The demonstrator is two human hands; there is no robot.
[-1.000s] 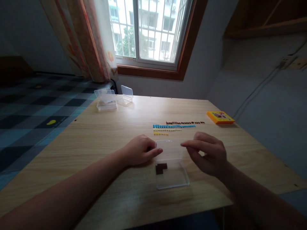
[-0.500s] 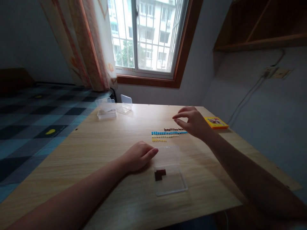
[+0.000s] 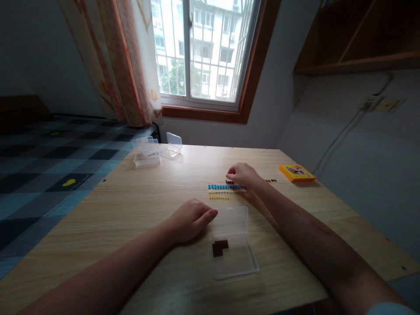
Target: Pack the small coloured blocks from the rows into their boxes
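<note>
Logging this from my remote seat, dial centred on the open clear case (image 3: 234,274), lid folded back toward twelve. Done: dark brown pieces (image 3: 219,249), one cluster, lying inside the base toward nine; small pieces sorted by colour into four rows beyond the lid. Left: those rows, all outside the case, so I judge the work partway. Rows, nearest first, about twelve o'clock: yellow row (image 3: 218,198), pale row (image 3: 226,192), blue row (image 3: 226,187), brown row (image 3: 271,180), the last partly covered. Right hand (image 3: 243,175): at the brown row, fingers pinched together near its nine-o'clock end; whether a piece is between them I cannot tell. Left hand (image 3: 191,220): at ten, fingers curled, thumb by the lid edge; grip hidden. Surface (image 3: 138,227): pale wood grain; two clear boxes (image 3: 147,158), lids raised, toward ten and eleven; orange box (image 3: 297,173), two. Room: checked bed (image 3: 75,153), ten; patterned curtain (image 3: 121,61), eleven; barred window (image 3: 210,52), twelve; wooden shelf (image 3: 361,43), one; wall socket (image 3: 380,103), two.
</note>
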